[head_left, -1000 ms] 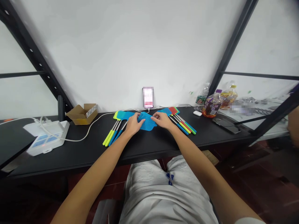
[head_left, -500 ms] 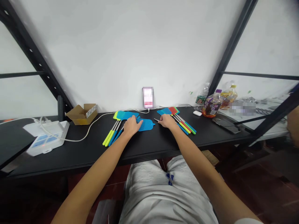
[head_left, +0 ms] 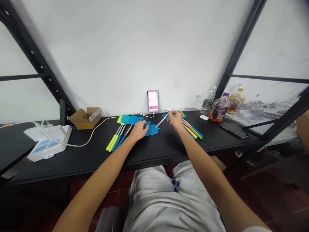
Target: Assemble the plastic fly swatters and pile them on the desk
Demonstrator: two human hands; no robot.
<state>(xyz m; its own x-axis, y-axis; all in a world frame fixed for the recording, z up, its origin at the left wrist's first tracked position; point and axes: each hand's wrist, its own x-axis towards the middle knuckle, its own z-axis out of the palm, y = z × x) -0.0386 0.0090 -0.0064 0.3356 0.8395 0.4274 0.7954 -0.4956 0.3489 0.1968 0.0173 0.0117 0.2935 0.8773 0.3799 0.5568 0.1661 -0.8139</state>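
Observation:
A blue perforated fly swatter head (head_left: 152, 130) lies flat on the desk between my hands, its short neck pointing right. My left hand (head_left: 138, 130) is closed round a blue grip (head_left: 147, 123) at the head's left side. In my right hand (head_left: 175, 120), a thin silver metal rod (head_left: 165, 118) is pinched and held slantwise. The rod's lower tip is over the head near its neck; I cannot tell whether they touch. Left of my hands, several fly swatters (head_left: 130, 120) with yellow and blue grips lie fanned; more swatters (head_left: 191, 129) with coloured grips lie on the right.
A phone (head_left: 153, 101) leans on the wall, plugged into a white cable. An open cardboard box (head_left: 84, 119) and a white power strip (head_left: 50, 143) stand left. On the right are drink bottles (head_left: 219, 108), a small white case (head_left: 204, 117) and a dark phone (head_left: 233, 130).
Both hands have parted from the blue head. My right hand has risen, tilting the silver rod upward. My left hand has shifted slightly right with the blue grip.

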